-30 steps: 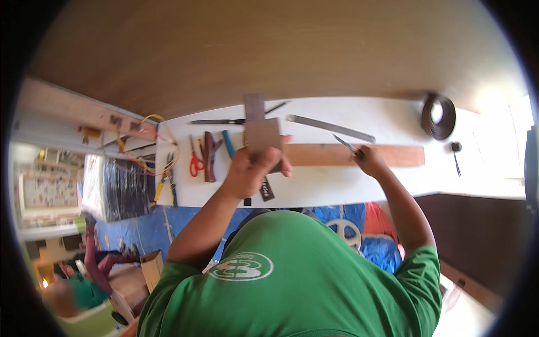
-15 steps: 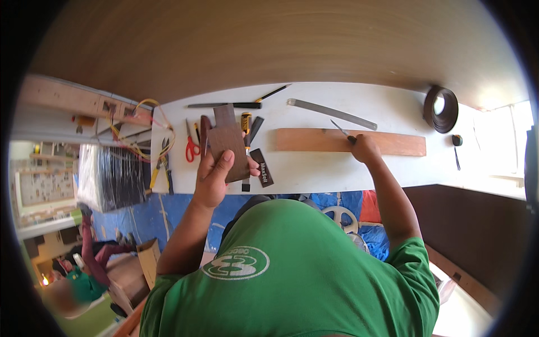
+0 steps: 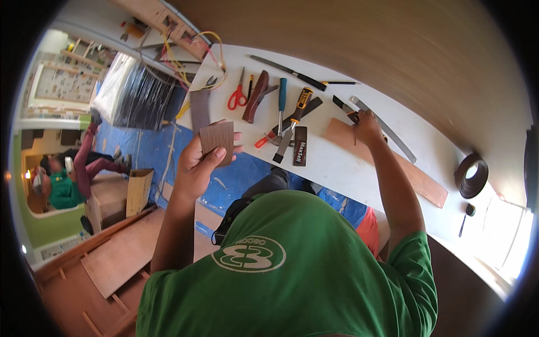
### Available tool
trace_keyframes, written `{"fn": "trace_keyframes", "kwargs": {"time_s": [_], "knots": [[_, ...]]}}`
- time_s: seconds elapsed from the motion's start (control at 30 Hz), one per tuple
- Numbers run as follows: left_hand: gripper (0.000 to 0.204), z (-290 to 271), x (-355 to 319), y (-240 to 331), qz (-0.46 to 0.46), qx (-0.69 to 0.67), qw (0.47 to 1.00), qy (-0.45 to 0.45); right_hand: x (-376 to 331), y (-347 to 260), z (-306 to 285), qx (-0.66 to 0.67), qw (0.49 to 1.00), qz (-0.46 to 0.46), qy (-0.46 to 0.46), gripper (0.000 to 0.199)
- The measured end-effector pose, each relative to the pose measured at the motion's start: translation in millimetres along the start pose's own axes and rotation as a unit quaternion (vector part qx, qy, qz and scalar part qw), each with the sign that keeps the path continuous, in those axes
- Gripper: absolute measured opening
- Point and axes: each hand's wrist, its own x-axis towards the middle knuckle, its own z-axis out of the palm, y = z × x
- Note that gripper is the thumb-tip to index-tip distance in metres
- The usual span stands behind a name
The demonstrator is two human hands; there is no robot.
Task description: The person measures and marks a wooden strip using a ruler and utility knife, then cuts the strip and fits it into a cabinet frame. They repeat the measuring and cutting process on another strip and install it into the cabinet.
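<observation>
My left hand [image 3: 193, 164] has moved off the white desk [image 3: 330, 161] to above the blue floor sheet [image 3: 222, 188], its thumb and fingers pinching a dark-brown, wood-grained rectangular piece [image 3: 218, 139] before a greyish-brown flat strip [image 3: 200, 109]. My right hand [image 3: 368, 126], fingers curled round a slim black-handled knife [image 3: 341, 105], has shifted it past the far edge of the long reddish-brown wooden board [image 3: 412, 176].

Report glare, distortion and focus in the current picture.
Head view: glare whites out the window at right; head view: the far edge of the white table bows and black fills the corners; head view: the brown piece in the left hand looks fairly sharp.
</observation>
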Motion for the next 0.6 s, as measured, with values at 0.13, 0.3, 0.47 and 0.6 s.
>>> {"fn": "trace_keyframes", "kwargs": {"time_s": [0.13,0.3,0.47,0.6], "knots": [[0.053,-12.6,-34.1,-16.2,0.017,-0.03,0.998,0.042,27.8,3.0,-9.4,0.012,0.999,-0.023,-0.039,0.038],[0.049,-30.2,-52.0,-40.1,0.007,-0.09,0.993,0.075,11.2,-29.4,-20.5,-0.049,0.99,-0.053,0.122,0.038],[0.038,-62.9,-49.2,-68.5,0.027,-0.062,0.991,0.112,-55.1,-149.5,-36.5,0.248,0.963,-0.072,-0.083,0.02],[0.03,-115.9,-39.1,-82.2,-0.005,-0.06,0.996,0.059,-111.1,-285.0,-145.4,0.097,0.906,-0.41,-0.044,0.022]]}}
